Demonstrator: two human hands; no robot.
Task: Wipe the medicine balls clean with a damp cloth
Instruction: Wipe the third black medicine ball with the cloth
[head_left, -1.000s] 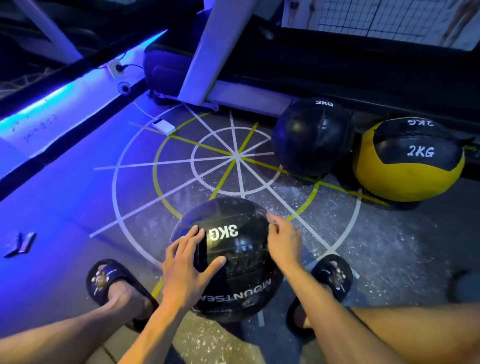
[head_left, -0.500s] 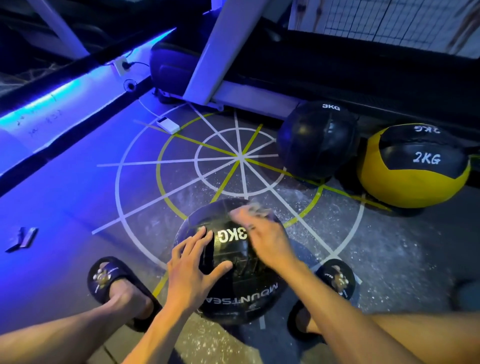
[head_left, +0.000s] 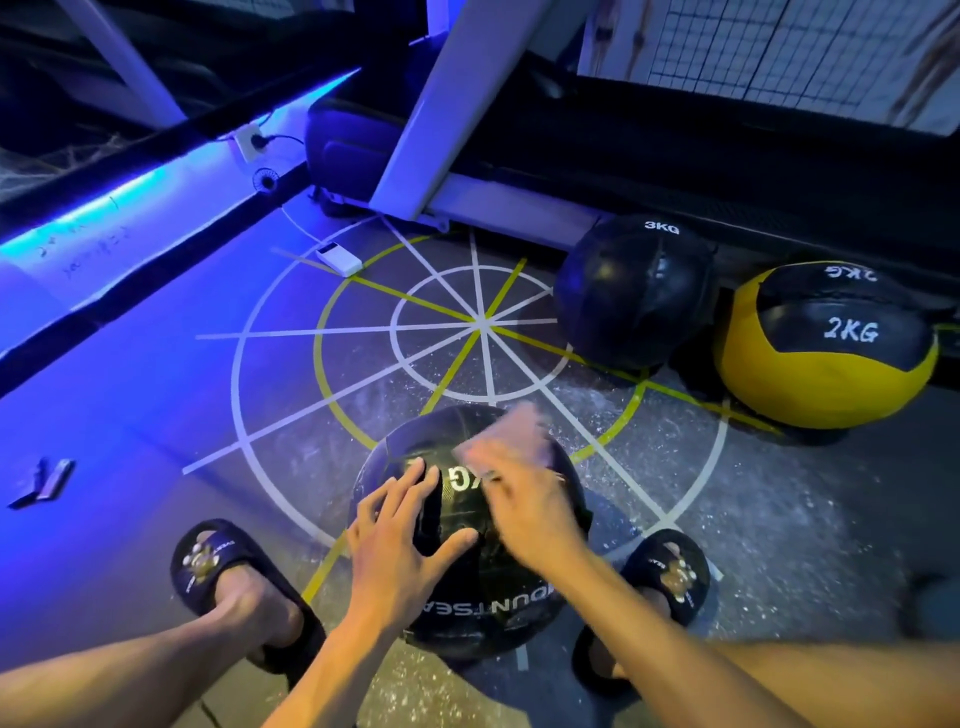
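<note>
The left hand (head_left: 400, 551) is bracing the near ball (head_left: 467, 582), fingers spread; the right hand (head_left: 524, 499) is wiping with the blurred cloth (head_left: 511, 434); turning the ball likely comes next.

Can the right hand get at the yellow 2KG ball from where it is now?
Probably yes, with a stretch. The right hand is blurred on the near black ball, with a pale cloth at its fingers. Only bare floor lies between it and the yellow 2KG ball, which sits well away.

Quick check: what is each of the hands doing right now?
Left hand: open, fingers spread flat on the near black ball.
Right hand: motion-blurred, presses a pale cloth on the ball's top; grip cannot be told.
</note>
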